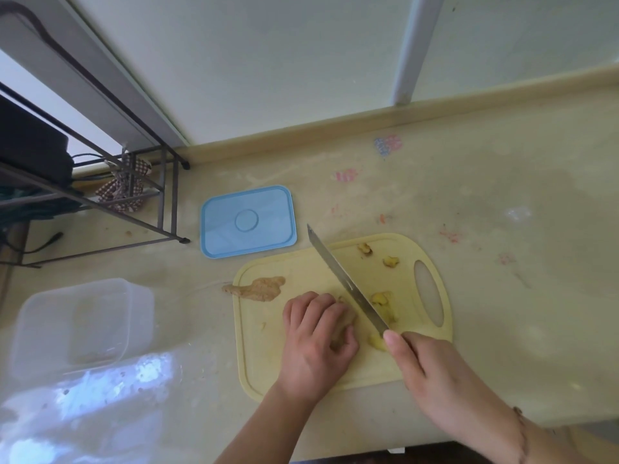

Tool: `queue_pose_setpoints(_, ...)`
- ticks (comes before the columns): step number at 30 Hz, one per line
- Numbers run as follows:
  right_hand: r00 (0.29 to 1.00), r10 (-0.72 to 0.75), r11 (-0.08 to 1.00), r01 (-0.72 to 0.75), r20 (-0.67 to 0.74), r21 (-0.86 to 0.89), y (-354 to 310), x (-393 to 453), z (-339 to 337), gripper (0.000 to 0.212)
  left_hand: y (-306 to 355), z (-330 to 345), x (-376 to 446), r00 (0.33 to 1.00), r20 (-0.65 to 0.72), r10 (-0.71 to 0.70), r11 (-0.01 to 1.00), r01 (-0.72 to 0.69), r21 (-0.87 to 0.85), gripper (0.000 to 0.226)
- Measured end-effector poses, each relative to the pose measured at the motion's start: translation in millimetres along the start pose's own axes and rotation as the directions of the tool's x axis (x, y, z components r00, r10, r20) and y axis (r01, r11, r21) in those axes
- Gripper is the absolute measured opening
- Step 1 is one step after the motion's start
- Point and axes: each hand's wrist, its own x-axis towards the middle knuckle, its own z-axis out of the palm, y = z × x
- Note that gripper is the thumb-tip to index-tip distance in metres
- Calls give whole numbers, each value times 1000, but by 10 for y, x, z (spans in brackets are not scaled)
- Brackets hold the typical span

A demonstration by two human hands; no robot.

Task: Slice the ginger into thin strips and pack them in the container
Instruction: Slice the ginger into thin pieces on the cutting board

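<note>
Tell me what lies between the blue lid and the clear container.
Head view: only bare countertop lies between the blue lid and the clear container.

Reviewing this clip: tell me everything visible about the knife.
The knife has a long, narrow, silver blade that looks like metal. It runs diagonally, its tip toward the blue lid and its heel toward the person. The right hand grips the handle, hiding it, with one finger lying along the blade's base. The blade is over the yellow cutting board, just right of the left hand holding down a ginger piece.
</note>
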Motion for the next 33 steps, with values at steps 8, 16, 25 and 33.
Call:
queue_pose_setpoints(8, 999, 24, 999, -23, 31, -24, -53, -278, -33, 58, -29, 20, 7, 1000, 13, -12, 1000, 12, -10, 24)
queue_pose_setpoints(16, 998, 60, 996, -58, 30, -69, -136, -264, 22, 51, -24, 34, 36, 1000, -10, -5, 1000, 5, -18, 20)
queue_pose_setpoints(25, 997, -70, 997, 69, -30, -32, -252, 338, 310, 64, -25, 43, 30, 998, -53, 21, 999, -23, -44, 18)
queue_pose_setpoints(33, 995, -89, 996, 89, -35, -6, -147, 365, 178, 58, -94, 11, -23, 999, 13, 37, 999, -37, 0, 30)
